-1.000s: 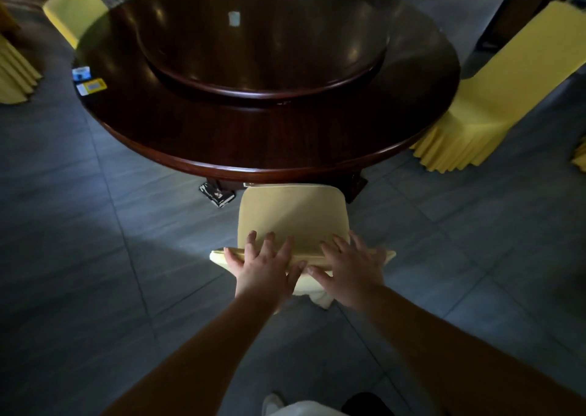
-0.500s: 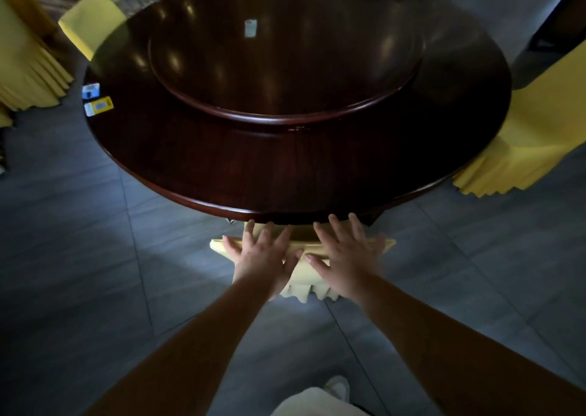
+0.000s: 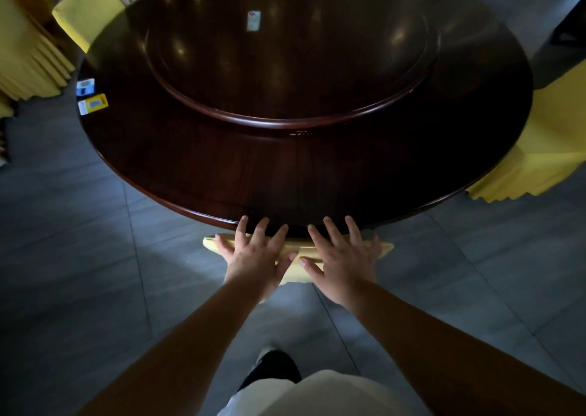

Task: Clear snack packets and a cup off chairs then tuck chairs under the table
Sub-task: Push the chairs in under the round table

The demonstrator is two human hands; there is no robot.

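A yellow-covered chair [image 3: 298, 271] stands right in front of me. Its seat is hidden under the dark round wooden table [image 3: 222, 168], and only the top of its back shows. My left hand [image 3: 253, 260] and my right hand [image 3: 342, 263] lie flat on that top edge, side by side, fingers spread and reaching the table rim. On the table's left edge lie a blue snack packet [image 3: 85, 86] and a yellow snack packet [image 3: 93, 103]. A small pale cup [image 3: 254, 20] stands on the raised turntable [image 3: 285, 76].
Another yellow chair [image 3: 85, 13] is tucked in at the far left of the table. A skirted yellow chair [image 3: 539, 149] stands at the right, partly under the rim. More yellow chair covers [image 3: 22, 54] are at the left edge. Grey floor tiles [image 3: 79, 273] surround me.
The chair has slid forward under the table with both hands on its back; its seat, visible a second ago, is now hidden. I have stepped closer to the table.
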